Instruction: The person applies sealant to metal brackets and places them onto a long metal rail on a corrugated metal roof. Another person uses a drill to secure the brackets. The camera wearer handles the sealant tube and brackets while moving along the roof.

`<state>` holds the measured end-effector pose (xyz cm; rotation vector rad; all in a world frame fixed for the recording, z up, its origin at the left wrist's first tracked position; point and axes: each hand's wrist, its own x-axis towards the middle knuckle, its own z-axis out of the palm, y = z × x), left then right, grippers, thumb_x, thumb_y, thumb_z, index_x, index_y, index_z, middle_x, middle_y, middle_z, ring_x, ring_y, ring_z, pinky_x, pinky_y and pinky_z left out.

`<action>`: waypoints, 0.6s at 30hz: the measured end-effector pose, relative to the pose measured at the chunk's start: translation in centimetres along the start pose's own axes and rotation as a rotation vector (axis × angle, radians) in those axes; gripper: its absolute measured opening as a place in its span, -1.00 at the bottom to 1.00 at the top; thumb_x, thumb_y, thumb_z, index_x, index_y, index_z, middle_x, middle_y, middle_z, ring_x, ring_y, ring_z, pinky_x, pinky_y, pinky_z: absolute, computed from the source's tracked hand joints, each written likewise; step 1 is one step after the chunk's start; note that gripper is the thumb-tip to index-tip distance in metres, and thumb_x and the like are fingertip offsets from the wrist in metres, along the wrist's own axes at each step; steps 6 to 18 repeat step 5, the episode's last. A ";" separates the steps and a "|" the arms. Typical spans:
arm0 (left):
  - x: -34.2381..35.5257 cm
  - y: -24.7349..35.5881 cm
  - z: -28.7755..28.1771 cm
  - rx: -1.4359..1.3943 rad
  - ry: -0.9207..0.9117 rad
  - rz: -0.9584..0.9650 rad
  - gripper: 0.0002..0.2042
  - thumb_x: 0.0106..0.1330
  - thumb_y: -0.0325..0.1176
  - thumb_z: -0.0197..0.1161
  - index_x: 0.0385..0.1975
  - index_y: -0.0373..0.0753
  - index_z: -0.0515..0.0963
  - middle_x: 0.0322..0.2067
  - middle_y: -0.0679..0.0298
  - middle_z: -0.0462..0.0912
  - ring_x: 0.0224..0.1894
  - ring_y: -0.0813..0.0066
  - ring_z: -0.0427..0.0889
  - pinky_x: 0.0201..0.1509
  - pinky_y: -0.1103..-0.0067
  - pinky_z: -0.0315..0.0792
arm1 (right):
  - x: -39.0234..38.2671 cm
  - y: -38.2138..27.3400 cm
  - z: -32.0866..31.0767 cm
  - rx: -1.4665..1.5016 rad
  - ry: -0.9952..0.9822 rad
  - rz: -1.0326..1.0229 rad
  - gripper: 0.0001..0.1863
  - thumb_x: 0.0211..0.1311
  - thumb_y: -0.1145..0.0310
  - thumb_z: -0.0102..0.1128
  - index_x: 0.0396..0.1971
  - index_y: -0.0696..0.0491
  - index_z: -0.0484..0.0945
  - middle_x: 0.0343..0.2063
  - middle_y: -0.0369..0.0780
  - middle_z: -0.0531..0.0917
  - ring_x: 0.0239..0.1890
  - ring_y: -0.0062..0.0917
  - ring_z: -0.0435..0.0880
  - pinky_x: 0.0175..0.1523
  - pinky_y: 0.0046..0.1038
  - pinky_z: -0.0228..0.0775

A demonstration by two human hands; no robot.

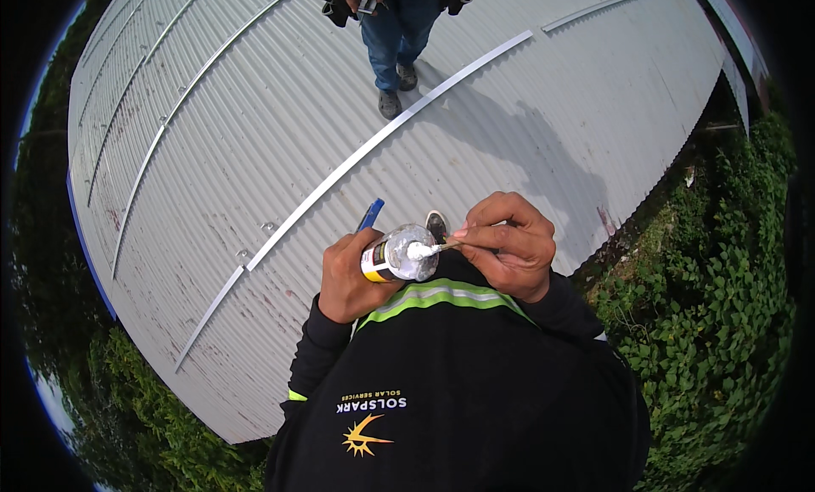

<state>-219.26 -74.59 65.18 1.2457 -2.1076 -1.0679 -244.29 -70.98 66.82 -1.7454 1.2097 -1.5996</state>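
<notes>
My left hand (346, 275) is wrapped round a cartridge (396, 258) with a white, black and yellow label and a smeared, pale front end. A white nozzle (419, 251) points from it toward my right hand. Just beyond my left fingers a blue piece (371, 213) sticks out; its kind does not show. My right hand (511, 241) is closed, thumb and fingers pinching a thin brownish stick-like piece (452, 244) that reaches to the nozzle's tip. Both hands are in front of my black jacket with its reflective band (450, 295).
I am on a corrugated metal roof (280, 144). A long metal rail (373, 144) crosses it ahead, with more rails (170, 118) to the left. Another person (395, 33) stands beyond the rail. The roof edge drops to green plants (696, 297) at right and lower left.
</notes>
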 end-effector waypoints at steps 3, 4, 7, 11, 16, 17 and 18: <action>-0.1 0.1 -0.2 -0.006 -0.002 -0.006 -0.60 -0.18 -0.35 0.62 -0.32 -0.24 0.60 -0.50 0.16 0.68 -0.45 0.14 0.68 -0.32 0.35 0.53 | -0.1 0.1 0.3 -0.039 0.024 -0.068 -0.69 -0.20 0.71 0.54 -0.35 0.10 0.79 -0.43 -0.27 0.59 -0.44 -0.53 0.63 -0.41 -0.51 0.43; -0.1 0.2 -0.2 -0.006 -0.003 -0.008 -0.60 -0.18 -0.35 0.62 -0.32 -0.24 0.60 -0.50 0.16 0.68 -0.45 0.14 0.68 -0.32 0.35 0.53 | -0.2 0.1 0.4 -0.049 0.029 -0.089 -0.69 -0.20 0.71 0.53 -0.36 0.10 0.79 -0.43 -0.27 0.58 -0.44 -0.53 0.63 -0.41 -0.51 0.43; 0.0 0.2 -0.3 -0.005 -0.006 -0.006 -0.60 -0.18 -0.35 0.62 -0.31 -0.23 0.60 -0.50 0.16 0.69 -0.45 0.14 0.68 -0.32 0.35 0.53 | -0.2 0.0 0.5 -0.051 0.033 -0.087 -0.68 -0.19 0.74 0.51 -0.36 0.10 0.80 -0.42 -0.27 0.59 -0.42 -0.54 0.64 -0.41 -0.49 0.44; 0.0 0.2 -0.3 -0.005 -0.006 -0.006 -0.60 -0.18 -0.35 0.62 -0.31 -0.23 0.60 -0.50 0.16 0.69 -0.45 0.14 0.68 -0.32 0.35 0.53 | -0.2 0.0 0.5 -0.051 0.033 -0.087 -0.68 -0.19 0.74 0.51 -0.36 0.10 0.80 -0.42 -0.27 0.59 -0.42 -0.54 0.64 -0.41 -0.49 0.44; 0.0 0.2 -0.3 -0.005 -0.006 -0.006 -0.60 -0.18 -0.35 0.62 -0.31 -0.23 0.60 -0.50 0.16 0.69 -0.45 0.14 0.68 -0.32 0.35 0.53 | -0.2 0.0 0.5 -0.051 0.033 -0.087 -0.68 -0.19 0.74 0.51 -0.36 0.10 0.80 -0.42 -0.27 0.59 -0.42 -0.54 0.64 -0.41 -0.49 0.44; 0.0 0.2 -0.3 -0.005 -0.006 -0.006 -0.60 -0.18 -0.35 0.62 -0.31 -0.23 0.60 -0.50 0.16 0.69 -0.45 0.14 0.68 -0.32 0.35 0.53 | -0.2 0.0 0.5 -0.051 0.033 -0.087 -0.68 -0.19 0.74 0.51 -0.36 0.10 0.80 -0.42 -0.27 0.59 -0.42 -0.54 0.64 -0.41 -0.49 0.44; 0.0 0.2 -0.3 -0.005 -0.006 -0.006 -0.60 -0.18 -0.35 0.62 -0.31 -0.23 0.60 -0.50 0.16 0.69 -0.45 0.14 0.68 -0.32 0.35 0.53 | -0.2 0.0 0.5 -0.051 0.033 -0.087 -0.68 -0.19 0.74 0.51 -0.36 0.10 0.80 -0.42 -0.27 0.59 -0.42 -0.54 0.64 -0.41 -0.49 0.44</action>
